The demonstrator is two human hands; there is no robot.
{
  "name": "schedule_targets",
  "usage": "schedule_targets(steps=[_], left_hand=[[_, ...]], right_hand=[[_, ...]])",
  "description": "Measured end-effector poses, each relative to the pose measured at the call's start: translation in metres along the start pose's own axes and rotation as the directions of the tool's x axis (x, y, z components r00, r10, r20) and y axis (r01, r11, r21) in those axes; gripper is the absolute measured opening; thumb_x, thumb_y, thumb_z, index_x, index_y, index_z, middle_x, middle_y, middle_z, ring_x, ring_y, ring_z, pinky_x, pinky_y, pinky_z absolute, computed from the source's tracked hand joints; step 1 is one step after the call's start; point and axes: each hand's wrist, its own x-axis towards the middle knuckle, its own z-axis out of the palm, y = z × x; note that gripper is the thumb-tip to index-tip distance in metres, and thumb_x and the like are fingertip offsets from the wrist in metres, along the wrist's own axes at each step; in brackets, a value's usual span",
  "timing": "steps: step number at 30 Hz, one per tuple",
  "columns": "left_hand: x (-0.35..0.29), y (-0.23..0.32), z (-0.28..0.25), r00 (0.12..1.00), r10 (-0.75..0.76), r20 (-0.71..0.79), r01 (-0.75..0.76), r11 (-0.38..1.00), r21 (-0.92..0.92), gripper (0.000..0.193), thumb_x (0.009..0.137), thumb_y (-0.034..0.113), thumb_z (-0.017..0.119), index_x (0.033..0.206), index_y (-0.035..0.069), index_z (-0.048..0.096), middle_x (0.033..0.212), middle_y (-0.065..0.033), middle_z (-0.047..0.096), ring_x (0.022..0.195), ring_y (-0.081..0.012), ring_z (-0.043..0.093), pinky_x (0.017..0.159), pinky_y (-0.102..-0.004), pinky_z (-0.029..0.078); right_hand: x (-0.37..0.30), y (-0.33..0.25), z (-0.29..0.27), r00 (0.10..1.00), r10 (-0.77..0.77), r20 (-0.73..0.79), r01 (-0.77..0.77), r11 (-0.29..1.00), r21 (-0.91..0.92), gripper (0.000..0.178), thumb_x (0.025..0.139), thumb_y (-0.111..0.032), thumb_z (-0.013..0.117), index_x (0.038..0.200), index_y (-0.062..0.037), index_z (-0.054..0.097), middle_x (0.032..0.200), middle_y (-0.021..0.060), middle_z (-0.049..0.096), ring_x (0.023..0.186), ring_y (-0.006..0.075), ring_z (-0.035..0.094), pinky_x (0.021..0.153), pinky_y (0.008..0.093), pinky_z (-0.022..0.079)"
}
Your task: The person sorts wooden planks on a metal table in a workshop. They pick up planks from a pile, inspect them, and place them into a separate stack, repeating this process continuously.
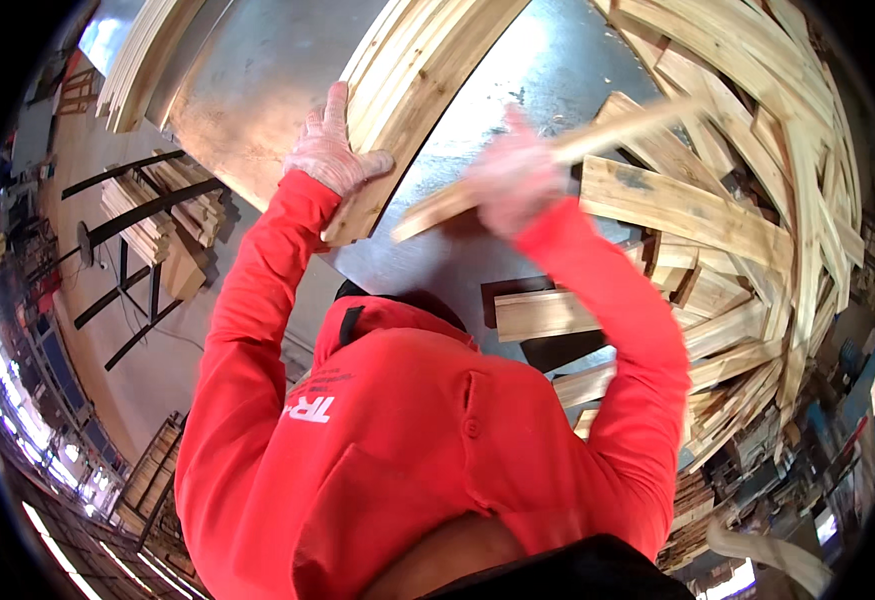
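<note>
Gloved left hand (332,150) lies open against stacked slats (412,95), steadying them at the bench (257,80) edge; right hand (512,185) grips one slat (557,155).

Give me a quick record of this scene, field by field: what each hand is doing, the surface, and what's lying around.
left hand: gloved left hand pressed flat against the end of a neat stack of wooden slats
right hand: gloved right hand, blurred, gripping a single wooden slat
surface: grey metal table
to the right: loose heap of wooden slats, crossing at many angles
clothing: red long sleeves
far left: more stacked wood on racks on the floor
</note>
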Motion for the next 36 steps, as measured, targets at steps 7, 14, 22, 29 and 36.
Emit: schedule_targets(steps=[7, 14, 22, 29, 36], left_hand=[[-0.043, -0.001, 0.006, 0.998, 0.05, -0.035, -0.058, 0.951, -0.305, 0.125, 0.065, 0.057, 0.076, 0.151, -0.002, 0.009, 0.147, -0.0316, 0.03, 0.135, -0.0404, 0.037, 0.111, -0.0433, 0.033], [-0.055, 0.041, 0.021, 0.998, -0.061, 0.003, 0.059, 0.976, 0.212, 0.119, 0.064, 0.051, 0.076, 0.155, 0.011, 0.01, 0.15, -0.0274, 0.025, 0.138, -0.0415, 0.031, 0.111, -0.0495, 0.029], [0.02, -0.097, 0.011, 0.88, 0.409, 0.24, 0.243, 0.045, -0.969, 0.081, 0.077, 0.029, 0.072, 0.143, -0.004, 0.038, 0.133, -0.0227, 0.055, 0.118, -0.0331, 0.058, 0.102, -0.0428, 0.046], [0.093, -0.132, 0.006, 0.833, 0.473, 0.287, 0.47, -0.332, -0.818, 0.06, 0.088, 0.036, 0.063, 0.131, -0.004, 0.052, 0.115, -0.0192, 0.066, 0.098, -0.0332, 0.067, 0.093, -0.0416, 0.052], [0.17, -0.215, -0.046, 0.944, 0.179, 0.278, -0.004, 0.848, -0.53, 0.053, 0.096, 0.046, 0.048, 0.122, 0.002, 0.058, 0.099, -0.0185, 0.07, 0.094, -0.0304, 0.067, 0.086, -0.0386, 0.049]], right_hand=[[0.041, -0.049, 0.044, 0.843, 0.247, -0.478, -0.529, 0.54, -0.655, 0.057, 0.087, -0.03, 0.06, 0.135, -0.0019, 0.048, 0.126, 0.0218, 0.055, 0.122, 0.0363, 0.05, 0.11, 0.0527, 0.031], [0.02, 0.008, 0.074, 0.776, 0.47, -0.421, -0.52, 0.854, -0.003, 0.055, 0.096, -0.029, 0.053, 0.139, 0.0035, 0.043, 0.131, 0.0266, 0.055, 0.125, 0.0371, 0.052, 0.107, 0.038, 0.039], [0.054, 0.035, 0.114, 0.709, 0.672, -0.217, -0.211, 0.495, 0.843, 0.057, 0.097, -0.033, 0.057, 0.139, 0.0026, 0.042, 0.123, 0.0112, 0.06, 0.111, 0.0213, 0.058, 0.095, 0.033, 0.048], [0.158, -0.028, 0.147, 0.735, 0.51, -0.447, -0.054, 0.701, 0.711, 0.085, 0.087, -0.014, 0.072, 0.153, -0.0075, 0.02, 0.136, 0.0115, 0.051, 0.12, 0.0224, 0.052, 0.101, 0.0336, 0.045], [0.268, -0.007, 0.208, 0.494, 0.597, -0.632, -0.447, 0.798, 0.405, 0.114, 0.075, 0.002, 0.076, 0.156, -0.0094, -0.004, 0.14, 0.0107, 0.047, 0.121, 0.0209, 0.051, 0.102, 0.0335, 0.044]])
